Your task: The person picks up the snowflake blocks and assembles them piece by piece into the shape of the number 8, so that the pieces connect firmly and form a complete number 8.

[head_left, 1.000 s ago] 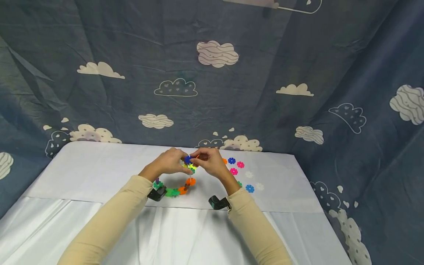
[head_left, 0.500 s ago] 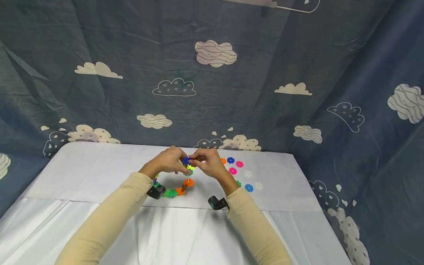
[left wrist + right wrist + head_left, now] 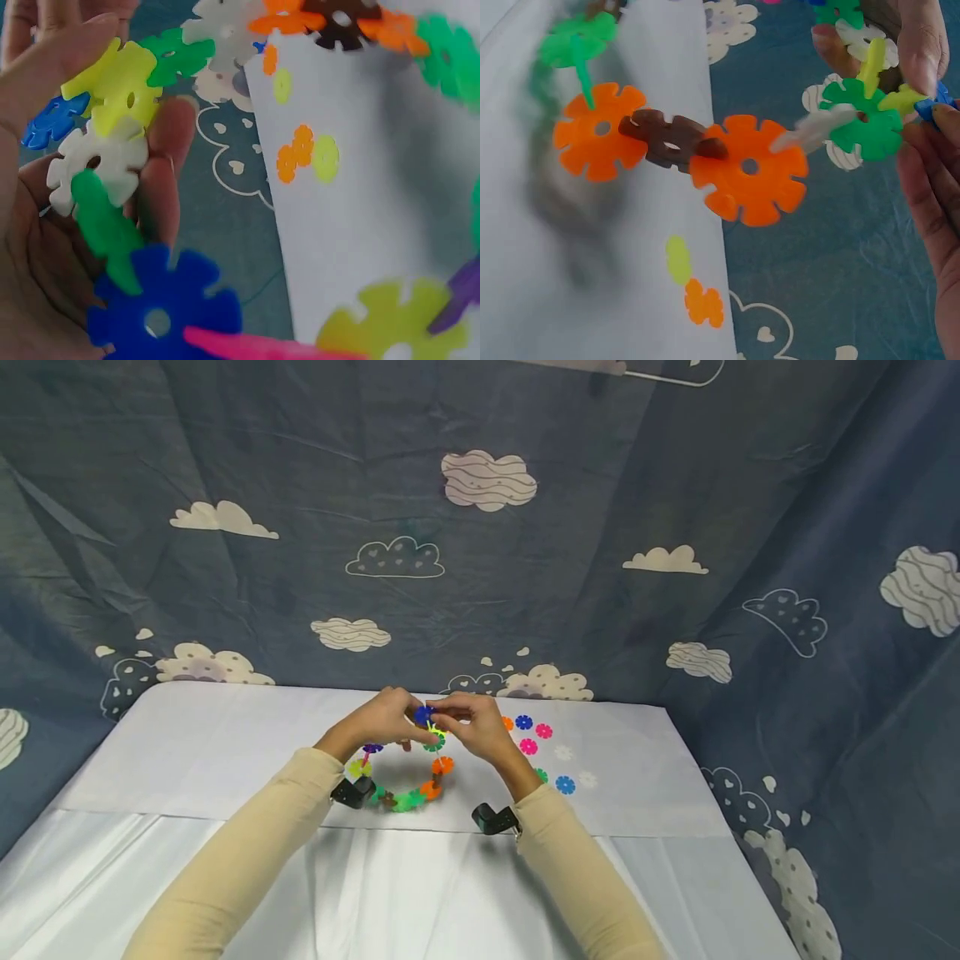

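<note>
A ring of linked plastic snowflake discs [image 3: 408,801], notched and many-coloured, hangs below both hands, casting a blurred shadow on the cloth. My left hand [image 3: 381,722] grips it along its upper part; in the left wrist view its fingers hold a white disc [image 3: 101,161] and a yellow disc [image 3: 124,86]. My right hand [image 3: 478,727] pinches a blue disc [image 3: 425,716] at the ring's top, beside the left hand's fingers. Blue also shows in the right wrist view, a small disc [image 3: 934,109] mostly covered by fingers. Orange discs [image 3: 748,169] and a brown one form the near side.
Several loose discs lie on the white cloth [image 3: 637,760] to the right, among them a pink disc [image 3: 528,746], a light blue disc [image 3: 566,785] and a white disc [image 3: 588,780]. A dark curtain [image 3: 555,610] with cloud prints hangs behind the table.
The hanging part of the ring has swung slightly right, and a yellow-green disc and a pink one now show at its left side. Both hands stay together at the blue disc, barely moved.
</note>
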`<state>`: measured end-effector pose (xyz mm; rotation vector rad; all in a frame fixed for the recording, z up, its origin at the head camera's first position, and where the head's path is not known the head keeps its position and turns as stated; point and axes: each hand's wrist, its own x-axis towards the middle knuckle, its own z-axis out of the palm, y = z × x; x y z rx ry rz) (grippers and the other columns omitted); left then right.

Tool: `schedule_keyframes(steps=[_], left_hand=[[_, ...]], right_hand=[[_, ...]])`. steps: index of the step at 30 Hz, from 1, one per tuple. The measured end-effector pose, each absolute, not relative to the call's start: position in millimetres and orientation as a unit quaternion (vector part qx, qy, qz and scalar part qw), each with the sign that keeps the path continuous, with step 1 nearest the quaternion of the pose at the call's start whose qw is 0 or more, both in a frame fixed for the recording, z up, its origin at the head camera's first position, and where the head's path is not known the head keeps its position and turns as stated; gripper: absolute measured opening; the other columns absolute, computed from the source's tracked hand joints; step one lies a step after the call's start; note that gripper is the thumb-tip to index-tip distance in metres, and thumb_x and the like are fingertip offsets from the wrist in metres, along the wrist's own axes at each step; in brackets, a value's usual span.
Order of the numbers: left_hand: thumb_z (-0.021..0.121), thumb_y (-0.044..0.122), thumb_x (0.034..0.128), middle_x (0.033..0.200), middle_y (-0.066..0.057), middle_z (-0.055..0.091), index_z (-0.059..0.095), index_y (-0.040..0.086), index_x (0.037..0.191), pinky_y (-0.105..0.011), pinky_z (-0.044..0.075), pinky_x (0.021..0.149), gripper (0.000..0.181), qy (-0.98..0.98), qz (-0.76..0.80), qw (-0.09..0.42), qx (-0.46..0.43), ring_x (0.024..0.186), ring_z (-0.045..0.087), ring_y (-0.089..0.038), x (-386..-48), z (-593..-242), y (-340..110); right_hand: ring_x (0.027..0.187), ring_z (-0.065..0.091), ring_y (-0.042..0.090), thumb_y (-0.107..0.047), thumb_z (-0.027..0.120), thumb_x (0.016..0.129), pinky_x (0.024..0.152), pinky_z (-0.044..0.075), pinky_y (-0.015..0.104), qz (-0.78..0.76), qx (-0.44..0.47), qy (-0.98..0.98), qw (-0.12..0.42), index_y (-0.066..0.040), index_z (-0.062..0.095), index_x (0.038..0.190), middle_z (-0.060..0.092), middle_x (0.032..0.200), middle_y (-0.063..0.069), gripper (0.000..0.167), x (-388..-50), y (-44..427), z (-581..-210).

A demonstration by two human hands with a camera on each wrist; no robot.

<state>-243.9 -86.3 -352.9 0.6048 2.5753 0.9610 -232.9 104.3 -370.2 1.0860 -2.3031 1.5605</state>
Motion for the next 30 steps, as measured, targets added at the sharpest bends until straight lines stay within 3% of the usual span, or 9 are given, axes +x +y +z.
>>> schedule_keyframes(steps=[4, 8, 12, 15, 18, 24, 30], left_hand=[[0.079, 0.035, 0.0807, 0.077, -0.005, 0.071, 0.072, 0.004, 0.093, -0.032, 0.057, 0.061, 0.035, 0.873, 0.429, 0.163, 0.165, 0.059, 0.067, -0.019, -244.9, -359.1, -84.9], [0.077, 0.037, 0.0817, 0.083, -0.014, 0.072, 0.07, 0.002, 0.095, -0.036, 0.057, 0.067, 0.038, 0.845, 0.499, 0.161, 0.109, 0.062, 0.068, -0.019, -244.4, -366.4, -82.4], [0.07, 0.033, 0.089, 0.103, -0.019, 0.07, 0.061, -0.002, 0.116, -0.041, 0.056, 0.08, 0.045, 0.812, 0.56, 0.146, 0.074, 0.076, 0.071, -0.025, -241.3, -376.4, -82.4], [0.065, 0.026, 0.094, 0.115, -0.021, 0.065, 0.051, -0.003, 0.128, -0.04, 0.057, 0.079, 0.047, 0.787, 0.604, 0.112, 0.059, 0.089, 0.069, -0.027, -240.1, -385.5, -83.3], [0.062, 0.02, 0.0961, 0.117, -0.023, 0.062, 0.052, -0.003, 0.126, -0.038, 0.059, 0.071, 0.039, 0.767, 0.636, 0.066, 0.058, 0.093, 0.066, -0.026, -239.0, -392.2, -83.2], [0.062, 0.016, 0.0957, 0.107, -0.021, 0.064, 0.061, -0.003, 0.111, -0.032, 0.058, 0.06, 0.025, 0.755, 0.654, -0.007, 0.047, 0.075, 0.07, -0.024, -233.2, -402.7, -82.7], [0.061, 0.019, 0.0961, 0.102, -0.02, 0.068, 0.061, -0.003, 0.108, -0.03, 0.056, 0.053, 0.024, 0.756, 0.653, -0.039, 0.023, 0.062, 0.068, -0.018, -229.9, -409.5, -86.4]], right_hand=[[0.083, 0.068, 0.024, 0.0, 0.069, 0.087, 0.076, 0.057, 0.032, 0.541, 0.307, -0.78, 0.066, 0.008, 0.069, 0.104, 0.069, 0.096, 0.019, 0.019, -249.1, 105.3, -379.9], [0.085, 0.068, 0.022, -0.005, 0.071, 0.087, 0.077, 0.056, 0.03, 0.554, 0.262, -0.789, 0.044, 0.004, 0.071, 0.1, 0.069, 0.095, 0.014, 0.016, -258.7, 102.7, -377.5], [0.088, 0.068, 0.023, -0.006, 0.071, 0.087, 0.079, 0.057, 0.031, 0.563, 0.234, -0.792, 0.021, 0.003, 0.072, 0.099, 0.067, 0.098, 0.014, 0.015, -265.9, 99.1, -380.7], [0.088, 0.068, 0.024, -0.005, 0.069, 0.088, 0.08, 0.056, 0.03, 0.575, 0.225, -0.787, 0.008, 0.005, 0.071, 0.1, 0.067, 0.099, 0.016, 0.016, -268.7, 96.7, -383.3], [0.087, 0.069, 0.027, -0.003, 0.068, 0.088, 0.08, 0.057, 0.032, 0.585, 0.233, -0.777, -0.003, 0.008, 0.07, 0.101, 0.068, 0.1, 0.02, 0.017, -269.2, 94.5, -381.0], [0.085, 0.069, 0.027, 0.002, 0.066, 0.088, 0.08, 0.057, 0.034, 0.588, 0.239, -0.772, -0.01, 0.011, 0.068, 0.099, 0.069, 0.096, 0.022, 0.014, -260.6, 89.7, -365.6], [0.087, 0.067, 0.023, -0.009, 0.069, 0.09, 0.081, 0.055, 0.032, 0.562, 0.202, -0.801, 0.034, 0.005, 0.07, 0.102, 0.07, 0.098, 0.014, 0.019, -276.6, 109.1, -395.3]])
